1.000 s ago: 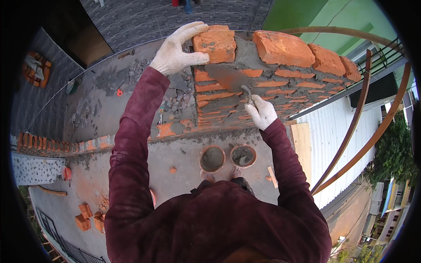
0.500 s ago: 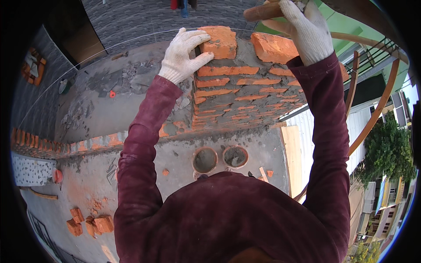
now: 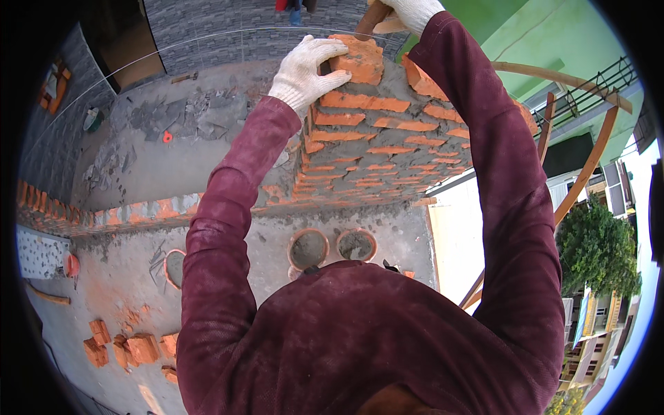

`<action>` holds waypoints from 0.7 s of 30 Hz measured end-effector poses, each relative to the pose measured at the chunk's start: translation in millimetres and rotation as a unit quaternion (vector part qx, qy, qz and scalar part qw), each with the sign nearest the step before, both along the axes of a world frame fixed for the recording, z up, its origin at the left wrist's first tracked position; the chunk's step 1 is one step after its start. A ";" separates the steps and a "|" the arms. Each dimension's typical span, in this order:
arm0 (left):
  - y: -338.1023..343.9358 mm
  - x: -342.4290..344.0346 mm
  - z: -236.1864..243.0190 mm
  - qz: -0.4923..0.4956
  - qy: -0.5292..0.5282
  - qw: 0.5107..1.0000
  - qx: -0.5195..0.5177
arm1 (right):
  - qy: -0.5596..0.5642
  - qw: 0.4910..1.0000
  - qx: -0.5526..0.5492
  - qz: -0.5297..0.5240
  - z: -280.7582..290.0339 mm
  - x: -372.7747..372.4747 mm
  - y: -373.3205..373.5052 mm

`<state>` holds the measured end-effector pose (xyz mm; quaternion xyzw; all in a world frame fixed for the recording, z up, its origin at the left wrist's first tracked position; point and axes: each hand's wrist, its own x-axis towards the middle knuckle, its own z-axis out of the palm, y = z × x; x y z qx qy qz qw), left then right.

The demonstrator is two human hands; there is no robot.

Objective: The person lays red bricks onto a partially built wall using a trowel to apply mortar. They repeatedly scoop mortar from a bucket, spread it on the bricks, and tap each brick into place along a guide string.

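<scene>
An orange brick (image 3: 361, 62) lies at the left end of the top course of a brick wall (image 3: 380, 124) with grey mortar joints. My left hand (image 3: 304, 72), in a white knit glove, grips that brick's left end, fingers on top and thumb against its near side. At the upper edge, my gloved right hand (image 3: 417, 12) is closed round a tool's brown wooden handle (image 3: 372, 17). The handle's end is at the brick's far top edge; whether it touches, I cannot tell. The rest of the tool is out of view. Another brick (image 3: 423, 77) sits to the right, partly behind my right sleeve.
Two round tubs of mortar (image 3: 308, 249) stand on the floor below the wall. Loose bricks (image 3: 142, 348) lie at lower left. A low brick wall (image 3: 138, 211) runs off left. A thin string (image 3: 200, 38) stretches across above the work. Curved wooden poles (image 3: 588, 166) rise at right.
My right hand has swung left with the tool, bringing the handle's end down to the brick. My left hand stays on the brick. The whole view has shifted slightly.
</scene>
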<state>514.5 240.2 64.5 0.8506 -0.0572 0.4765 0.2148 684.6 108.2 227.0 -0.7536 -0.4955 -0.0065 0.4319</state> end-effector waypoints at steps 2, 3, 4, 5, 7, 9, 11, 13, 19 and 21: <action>3.0 -2.9 -1.6 0.014 0.008 1.000 0.003 | -0.016 1.000 -0.008 -0.005 -4.2 0.2 -0.6; -1.4 0.5 2.4 0.011 0.006 1.000 0.004 | -0.038 0.999 -0.026 -0.009 -3.0 13.1 -3.9; -3.3 3.3 3.3 0.005 0.002 1.000 0.002 | -0.058 0.997 -0.045 -0.007 -0.1 20.7 -3.2; -5.4 6.4 3.4 0.000 -0.002 1.000 0.000 | -0.032 0.998 -0.046 -0.008 5.2 29.2 -6.5; 2.1 0.3 -1.5 0.018 0.002 1.000 0.002 | 0.023 0.998 0.030 -0.043 2.3 4.0 1.8; -3.2 2.9 -0.8 0.023 -0.001 1.000 0.002 | -0.072 0.997 -0.016 -0.028 -4.9 16.8 -0.9; -3.0 5.2 0.2 0.002 0.012 1.000 0.003 | -0.101 0.994 0.011 -0.040 -12.7 24.9 3.5; 1.4 2.1 -3.2 0.006 0.017 1.000 0.005 | -0.057 0.998 0.003 -0.029 -11.2 16.6 7.7; 2.8 2.4 -9.7 0.020 -0.009 1.000 -0.007 | -0.065 0.996 -0.038 -0.048 1.4 8.9 7.5; -4.1 10.6 -10.4 -0.001 -0.021 1.000 -0.020 | -0.106 0.992 -0.054 -0.032 4.3 18.9 -0.7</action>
